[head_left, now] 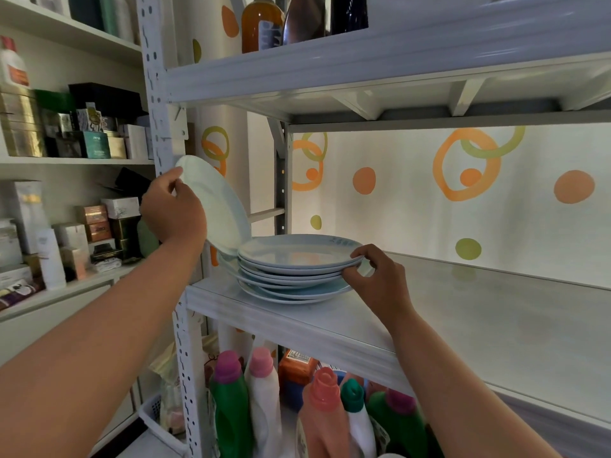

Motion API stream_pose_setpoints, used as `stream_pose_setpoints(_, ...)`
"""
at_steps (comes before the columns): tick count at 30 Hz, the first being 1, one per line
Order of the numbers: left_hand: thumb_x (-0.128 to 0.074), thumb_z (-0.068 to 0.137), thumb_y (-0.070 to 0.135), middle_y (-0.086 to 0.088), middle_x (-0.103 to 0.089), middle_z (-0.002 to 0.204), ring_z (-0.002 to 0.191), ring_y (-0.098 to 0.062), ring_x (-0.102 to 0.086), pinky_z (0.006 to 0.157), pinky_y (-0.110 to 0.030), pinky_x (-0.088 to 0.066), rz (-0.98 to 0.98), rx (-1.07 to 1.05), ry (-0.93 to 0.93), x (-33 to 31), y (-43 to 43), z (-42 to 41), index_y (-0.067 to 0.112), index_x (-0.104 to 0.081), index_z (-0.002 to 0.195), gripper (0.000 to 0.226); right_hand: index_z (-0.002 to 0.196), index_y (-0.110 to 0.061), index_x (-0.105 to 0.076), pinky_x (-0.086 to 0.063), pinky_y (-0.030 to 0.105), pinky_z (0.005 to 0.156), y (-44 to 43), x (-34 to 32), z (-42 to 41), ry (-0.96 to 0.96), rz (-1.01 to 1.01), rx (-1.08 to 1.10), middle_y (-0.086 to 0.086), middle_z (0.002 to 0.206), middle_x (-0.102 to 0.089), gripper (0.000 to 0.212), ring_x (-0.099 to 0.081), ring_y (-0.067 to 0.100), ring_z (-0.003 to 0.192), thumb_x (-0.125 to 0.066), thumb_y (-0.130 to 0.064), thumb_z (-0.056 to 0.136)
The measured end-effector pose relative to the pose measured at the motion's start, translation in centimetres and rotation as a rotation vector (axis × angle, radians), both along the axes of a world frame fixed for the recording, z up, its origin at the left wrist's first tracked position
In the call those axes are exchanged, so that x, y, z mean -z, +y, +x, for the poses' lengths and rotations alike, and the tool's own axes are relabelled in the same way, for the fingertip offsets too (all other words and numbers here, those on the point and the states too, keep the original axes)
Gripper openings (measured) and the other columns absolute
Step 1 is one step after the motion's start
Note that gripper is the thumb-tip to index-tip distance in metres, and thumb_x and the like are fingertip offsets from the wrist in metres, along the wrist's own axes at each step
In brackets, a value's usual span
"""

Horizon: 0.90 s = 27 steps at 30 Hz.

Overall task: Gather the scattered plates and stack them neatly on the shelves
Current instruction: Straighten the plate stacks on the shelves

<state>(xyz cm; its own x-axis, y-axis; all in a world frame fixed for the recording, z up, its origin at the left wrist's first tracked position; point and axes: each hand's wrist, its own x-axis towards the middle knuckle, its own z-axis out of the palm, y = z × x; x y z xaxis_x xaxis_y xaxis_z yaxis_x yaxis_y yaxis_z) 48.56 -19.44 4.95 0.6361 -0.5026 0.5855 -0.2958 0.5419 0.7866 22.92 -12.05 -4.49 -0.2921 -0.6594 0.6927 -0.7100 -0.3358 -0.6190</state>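
Pale-blue stack (297, 269) on shelf (429, 312), uneven. Right hand (373, 276) pinches its top plates' rims; left hand (175, 209) grips a tilted plate (218, 206). Stacking underway; lay it flat, align.

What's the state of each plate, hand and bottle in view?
tilted plate: on edge, leaning beside the stack
plate stack: flat on middle shelf, lower plates offset
left hand: grips tilted plate
right hand: pinches plate stack's rim
detergent bottles: upright, capped
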Motion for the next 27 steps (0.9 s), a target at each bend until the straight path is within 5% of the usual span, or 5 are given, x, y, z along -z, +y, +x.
stream_pose_setpoints(8, -0.039, 0.095, 0.010, -0.013, -0.068, 0.118, 0.107, -0.025, -0.066, 0.089, -0.020, -0.044, -0.312, -0.100, -0.417, -0.1, 0.0, -2.0, 0.005, -0.066, 0.116, 0.035, 0.092, -0.015, -0.067, -0.034, -0.003, 0.059, -0.2, 0.1, -0.2, 0.007, -0.009, -0.003, -0.008, 0.082, -0.062, 0.017, -0.052, 0.000, 0.062, -0.069, -0.015, 0.075)
stream_pose_setpoints(13, -0.041, 0.093, 0.006, -0.009, -0.069, 0.117, 0.108, -0.018, -0.064, 0.084, 0.000, -0.039, -0.241, 0.019, -0.160, -1.3, 1.3, -3.7, 0.009, -0.068, 0.113, 0.033, 0.109, -0.012, -0.069, -0.032, -0.005, 0.079, -0.2, 0.2, -0.1, -0.019, -0.008, -0.024, 0.001, 0.109, -0.068, 0.027, -0.063, 0.021, 0.103, -0.060, -0.007, 0.084)
stream_pose_setpoints(16, -0.044, 0.092, 0.005, -0.005, -0.069, 0.116, 0.107, -0.018, -0.062, 0.089, -0.015, -0.045, -0.110, 0.137, -0.029, -1.8, 1.6, -4.7, 0.013, -0.070, 0.111, 0.033, 0.118, -0.016, -0.066, -0.031, 0.023, 0.110, 0.1, -0.4, 0.3, -0.277, -0.025, -0.135, 0.005, 0.134, -0.057, 0.041, -0.047, 0.018, 0.129, -0.038, -0.020, 0.088)
stream_pose_setpoints(22, -0.049, 0.095, 0.010, -0.003, -0.065, 0.120, 0.106, -0.016, -0.057, 0.090, -0.022, -0.044, 0.008, 0.286, -0.015, -0.8, 1.8, -7.1, 0.014, -0.069, 0.112, 0.027, 0.075, -0.036, -0.066, -0.043, 0.030, 0.087, 0.6, -2.0, 0.8, -0.472, -0.080, -0.203, -0.018, 0.081, -0.068, 0.032, -0.059, 0.001, 0.084, -0.043, -0.034, 0.097)
stream_pose_setpoints(27, -0.056, 0.093, 0.013, 0.001, -0.060, 0.109, 0.102, -0.015, -0.052, 0.101, -0.031, -0.046, 0.071, 0.425, 0.149, -1.1, 2.8, -8.1, 0.020, -0.070, 0.107, 0.021, 0.106, -0.013, -0.068, -0.043, 0.019, 0.068, 0.6, -2.2, 0.7, -0.532, -0.074, -0.181, -0.004, 0.070, -0.061, 0.024, -0.053, 0.007, 0.065, -0.049, -0.023, 0.095)
